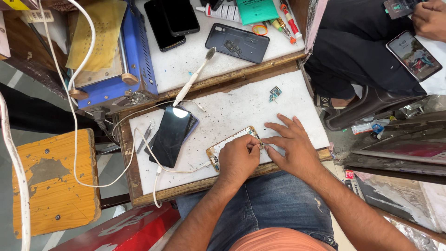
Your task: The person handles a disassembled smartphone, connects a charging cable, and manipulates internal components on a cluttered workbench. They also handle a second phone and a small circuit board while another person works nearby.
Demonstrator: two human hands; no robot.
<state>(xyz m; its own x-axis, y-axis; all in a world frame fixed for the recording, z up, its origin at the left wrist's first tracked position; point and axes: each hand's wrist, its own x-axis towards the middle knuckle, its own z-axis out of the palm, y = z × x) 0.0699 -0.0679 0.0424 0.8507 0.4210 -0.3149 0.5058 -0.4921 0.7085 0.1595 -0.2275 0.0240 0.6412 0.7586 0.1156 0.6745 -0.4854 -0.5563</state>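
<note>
An opened phone with a gold frame (226, 143) lies on the white work board (232, 109) in front of me, its inner side up. My left hand (239, 159) rests on it with the fingers curled, pinching a small thin tool at the phone's upper right corner. My right hand (293, 144) lies flat just right of the phone, fingers spread, with thumb and forefinger touching that same corner. A white cable (183, 170) runs into the phone's lower end.
Two stacked dark phones (171, 135) and tweezers (146, 134) lie left on the board, a small circuit part (275, 94) at its far right. Behind are a toothbrush (193, 76), a phone back cover (237, 42), more phones (169, 21) and a blue machine (137, 56). Another person's hand (429, 18) holds phones at top right. A wooden stool (51, 181) stands left.
</note>
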